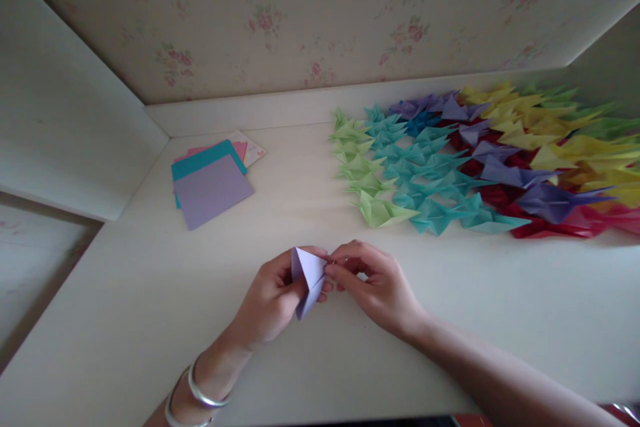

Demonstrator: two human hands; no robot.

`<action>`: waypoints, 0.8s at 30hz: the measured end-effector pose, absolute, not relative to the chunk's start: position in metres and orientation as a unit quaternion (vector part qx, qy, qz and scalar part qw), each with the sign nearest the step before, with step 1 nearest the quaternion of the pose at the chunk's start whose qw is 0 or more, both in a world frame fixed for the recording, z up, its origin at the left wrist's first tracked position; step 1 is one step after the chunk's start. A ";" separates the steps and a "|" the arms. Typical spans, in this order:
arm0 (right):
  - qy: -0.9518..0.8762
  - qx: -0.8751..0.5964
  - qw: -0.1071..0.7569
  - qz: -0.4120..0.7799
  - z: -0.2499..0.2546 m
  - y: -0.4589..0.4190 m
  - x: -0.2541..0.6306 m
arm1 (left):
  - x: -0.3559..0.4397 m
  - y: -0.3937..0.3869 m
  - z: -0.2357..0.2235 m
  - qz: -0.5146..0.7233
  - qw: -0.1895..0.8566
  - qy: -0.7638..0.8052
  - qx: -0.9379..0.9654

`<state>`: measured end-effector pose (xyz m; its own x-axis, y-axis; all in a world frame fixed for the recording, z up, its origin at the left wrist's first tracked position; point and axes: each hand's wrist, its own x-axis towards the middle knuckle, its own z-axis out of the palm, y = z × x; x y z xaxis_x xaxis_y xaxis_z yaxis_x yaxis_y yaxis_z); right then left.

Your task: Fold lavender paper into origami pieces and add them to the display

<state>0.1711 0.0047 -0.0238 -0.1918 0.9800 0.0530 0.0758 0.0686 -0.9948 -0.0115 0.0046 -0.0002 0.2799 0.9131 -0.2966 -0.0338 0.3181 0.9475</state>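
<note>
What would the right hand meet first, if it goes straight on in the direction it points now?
The folded lilac paper, whose corner the right hand already pinches; then probably the left hand, though depth is hard to judge here.

Wall w/ pink flowers, behind white table. White strip btwn them. White panel on L side. Red thing at btm edge, mostly cut off.

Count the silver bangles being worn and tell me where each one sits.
2, both on the left arm: one bangle nearer the left hand, the other bangle just behind it, toward the elbow. More could be hidden past the picture's bottom edge.
</note>
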 end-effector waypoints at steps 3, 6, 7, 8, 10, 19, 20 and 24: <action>-0.628 -0.443 0.422 0.480 -0.019 0.002 0.173 | -0.011 0.006 -0.002 0.370 0.559 0.501 0.547; -0.625 -0.437 0.410 0.500 -0.015 0.000 0.173 | -0.012 0.009 -0.005 0.406 0.475 0.499 0.600; -0.628 -0.438 0.408 0.498 -0.014 -0.001 0.173 | -0.013 0.010 -0.006 0.412 0.461 0.498 0.608; -0.633 -0.439 0.406 0.491 -0.014 -0.001 0.172 | -0.014 0.010 -0.007 0.414 0.455 0.497 0.612; -0.648 -0.441 0.411 0.465 -0.015 -0.002 0.171 | -0.014 0.011 -0.007 0.404 0.470 0.497 0.607; -0.684 -0.425 0.473 0.357 -0.018 0.006 0.178 | -0.019 0.008 0.009 0.347 0.680 0.439 0.474; -0.683 -0.426 0.475 0.356 -0.018 0.006 0.179 | -0.020 0.007 0.009 0.344 0.697 0.429 0.460; -0.693 -0.407 0.477 0.356 -0.018 0.006 0.177 | -0.017 0.009 0.003 0.368 0.694 0.456 0.419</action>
<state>0.1767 0.0062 -0.0182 -0.2133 0.9037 0.3713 0.2254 0.4154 -0.8813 -0.0174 0.0090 0.0032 0.3141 0.8923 -0.3242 -0.1276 0.3781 0.9169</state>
